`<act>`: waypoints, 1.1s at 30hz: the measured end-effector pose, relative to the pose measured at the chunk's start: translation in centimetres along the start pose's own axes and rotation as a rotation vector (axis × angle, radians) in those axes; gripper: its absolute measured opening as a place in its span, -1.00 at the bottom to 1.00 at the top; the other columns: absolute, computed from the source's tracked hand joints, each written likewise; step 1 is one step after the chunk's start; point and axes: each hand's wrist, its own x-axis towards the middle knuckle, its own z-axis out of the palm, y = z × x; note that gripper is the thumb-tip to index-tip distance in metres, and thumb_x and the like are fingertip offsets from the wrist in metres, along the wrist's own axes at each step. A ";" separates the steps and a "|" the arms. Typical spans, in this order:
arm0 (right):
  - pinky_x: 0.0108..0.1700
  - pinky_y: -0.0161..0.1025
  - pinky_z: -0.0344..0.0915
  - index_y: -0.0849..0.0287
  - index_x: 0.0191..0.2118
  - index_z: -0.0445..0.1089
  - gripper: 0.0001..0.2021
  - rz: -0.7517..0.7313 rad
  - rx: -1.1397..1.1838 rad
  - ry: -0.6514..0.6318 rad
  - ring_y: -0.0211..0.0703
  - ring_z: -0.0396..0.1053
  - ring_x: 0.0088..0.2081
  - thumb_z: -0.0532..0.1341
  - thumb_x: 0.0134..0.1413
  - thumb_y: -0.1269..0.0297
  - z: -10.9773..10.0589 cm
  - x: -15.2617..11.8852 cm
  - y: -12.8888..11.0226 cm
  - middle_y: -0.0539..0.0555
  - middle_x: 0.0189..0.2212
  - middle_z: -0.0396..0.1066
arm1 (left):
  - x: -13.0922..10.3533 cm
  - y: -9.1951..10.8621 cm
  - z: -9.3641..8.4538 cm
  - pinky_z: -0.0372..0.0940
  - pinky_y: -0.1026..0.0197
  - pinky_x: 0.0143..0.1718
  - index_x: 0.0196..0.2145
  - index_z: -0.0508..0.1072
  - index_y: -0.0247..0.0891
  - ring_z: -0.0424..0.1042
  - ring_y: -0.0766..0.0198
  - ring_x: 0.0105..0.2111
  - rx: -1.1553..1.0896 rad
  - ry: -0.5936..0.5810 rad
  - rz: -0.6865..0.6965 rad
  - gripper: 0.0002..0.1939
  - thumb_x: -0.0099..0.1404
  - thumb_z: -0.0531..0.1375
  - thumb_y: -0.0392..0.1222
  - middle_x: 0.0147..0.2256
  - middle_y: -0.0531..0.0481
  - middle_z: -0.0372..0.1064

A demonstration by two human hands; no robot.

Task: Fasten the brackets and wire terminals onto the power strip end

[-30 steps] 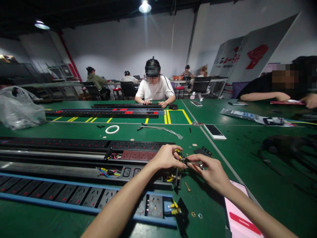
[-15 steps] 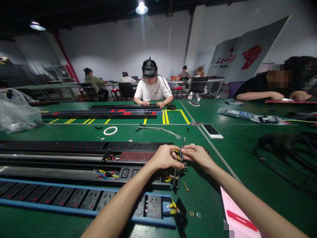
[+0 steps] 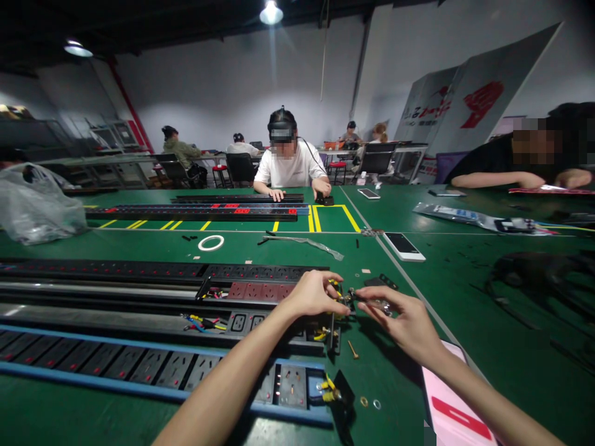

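Fingers of the left hand appear closed round a small dark end fitting at the right end of the strip with brown sockets; those of the right hand pinch a slim, bright metal piece, directed toward the fitting, though its form is too small to tell. Yellow wire ends show beside the left fingers. The fitting lies over the green worktop, well apart from the far edge, where a co-worker's hand rests on a dark strip. Successively closer to the worktop's near edge are the strip with black sockets and the blue-framed strip; off their right ends lie a loose brass-coloured screw and two washers. As judged from appearance, the brown-socketed strip is long, stiff and fairly heavy, best steadied near its end; the fitting is light and rigid, best taken by its outer edges between thumb and forefinger, clear of the wires, which are flexible and should not be strained. The metal piece, thin and smooth, may slip and suits a grip along its shank.
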 end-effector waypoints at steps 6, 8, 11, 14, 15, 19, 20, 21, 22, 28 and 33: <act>-0.23 -0.20 0.51 0.07 -0.27 0.52 -0.87 -0.085 -0.004 -0.050 0.00 0.55 -0.20 0.30 0.11 0.15 0.1 -0.8 -0.4 0.12 -0.23 0.59 | 0.0 -0.2 0.0 0.29 0.28 -0.35 0.05 0.47 -0.40 0.47 0.22 -0.38 -0.006 0.002 0.019 -0.18 -0.19 0.48 -0.06 -0.37 -0.04 0.52; -0.21 -0.21 0.51 0.07 -0.28 0.51 -0.89 -0.106 -0.021 -0.060 -0.01 0.55 -0.20 0.29 0.12 0.17 0.1 -0.9 -0.7 0.11 -0.23 0.59 | 0.0 -0.2 0.0 0.29 0.28 -0.35 0.06 0.47 -0.40 0.47 0.22 -0.38 -0.007 0.004 0.016 -0.18 -0.19 0.48 -0.05 -0.37 -0.03 0.52; -0.18 -0.21 0.50 0.08 -0.28 0.50 -0.89 -0.146 -0.057 -0.074 -0.03 0.56 -0.21 0.27 0.14 0.19 0.2 -0.9 -0.7 0.12 -0.24 0.59 | 0.0 -0.1 0.0 0.29 0.28 -0.35 0.07 0.47 -0.40 0.47 0.22 -0.38 -0.012 0.004 0.007 -0.16 -0.20 0.48 -0.05 -0.36 -0.04 0.52; -0.16 -0.21 0.48 0.08 -0.28 0.49 -0.91 -0.218 -0.103 -0.069 -0.05 0.56 -0.21 0.24 0.17 0.24 0.3 -0.9 -0.5 0.10 -0.24 0.59 | 0.1 -0.2 0.0 0.29 0.28 -0.35 0.08 0.46 -0.40 0.47 0.22 -0.39 -0.012 0.000 0.003 -0.16 -0.20 0.48 -0.07 -0.36 -0.05 0.53; -0.15 -0.22 0.47 0.08 -0.28 0.48 -0.92 -0.240 -0.113 -0.067 -0.06 0.55 -0.21 0.24 0.18 0.26 0.4 -0.9 -0.4 0.09 -0.25 0.58 | 0.1 -0.2 0.0 0.29 0.28 -0.35 0.08 0.46 -0.40 0.47 0.22 -0.39 -0.012 -0.002 0.003 -0.16 -0.20 0.48 -0.07 -0.35 -0.05 0.53; -0.13 -0.25 0.45 0.07 -0.27 0.46 -0.93 -0.278 -0.118 -0.073 -0.10 0.55 -0.19 0.22 0.18 0.36 0.6 -0.9 0.0 0.06 -0.23 0.58 | 0.1 -0.2 0.1 0.29 0.28 -0.35 0.08 0.46 -0.38 0.47 0.23 -0.39 -0.014 0.000 0.003 -0.17 -0.19 0.48 -0.08 -0.36 -0.03 0.53; -0.13 -0.25 0.45 0.07 -0.27 0.45 -0.93 -0.275 -0.115 -0.079 -0.10 0.54 -0.18 0.22 0.18 0.36 0.7 -0.9 0.1 0.06 -0.23 0.57 | 0.1 -0.2 0.0 0.28 0.28 -0.35 0.08 0.46 -0.38 0.47 0.23 -0.39 -0.012 0.002 0.002 -0.17 -0.19 0.48 -0.08 -0.36 -0.03 0.53; -0.13 -0.25 0.44 0.07 -0.27 0.45 -0.92 -0.267 -0.110 -0.088 -0.09 0.54 -0.18 0.22 0.18 0.37 0.7 -0.9 0.2 0.06 -0.23 0.57 | 0.0 -0.2 0.0 0.28 0.29 -0.35 0.08 0.46 -0.38 0.47 0.23 -0.39 -0.010 0.004 0.001 -0.17 -0.19 0.48 -0.09 -0.36 -0.03 0.53; -0.13 -0.25 0.44 0.07 -0.26 0.46 -0.92 -0.254 -0.103 -0.099 -0.09 0.54 -0.17 0.22 0.18 0.36 0.7 -0.8 0.2 0.07 -0.22 0.57 | 0.0 -0.1 0.0 0.28 0.29 -0.36 0.08 0.46 -0.38 0.47 0.23 -0.39 -0.007 0.004 0.001 -0.16 -0.19 0.48 -0.08 -0.36 -0.03 0.53; -0.24 -0.21 0.45 0.13 -0.23 0.48 -0.82 -0.017 0.015 -0.064 -0.07 0.53 -0.27 0.29 0.12 0.15 0.8 1.1 0.4 0.12 -0.27 0.56 | -0.1 0.2 0.0 0.28 0.29 -0.36 0.06 0.48 -0.40 0.46 0.24 -0.40 0.003 0.005 0.001 -0.19 -0.18 0.47 -0.08 -0.38 -0.03 0.52; -0.43 -0.29 0.43 0.18 -0.17 0.45 -0.63 0.333 0.376 -0.103 -0.11 0.51 -0.37 0.40 -0.10 0.10 1.5 4.5 1.7 0.06 -0.42 0.54 | -0.1 0.4 0.0 0.27 0.31 -0.38 0.00 0.52 -0.35 0.45 0.26 -0.43 0.030 0.008 0.014 -0.26 -0.18 0.48 -0.08 -0.40 0.00 0.51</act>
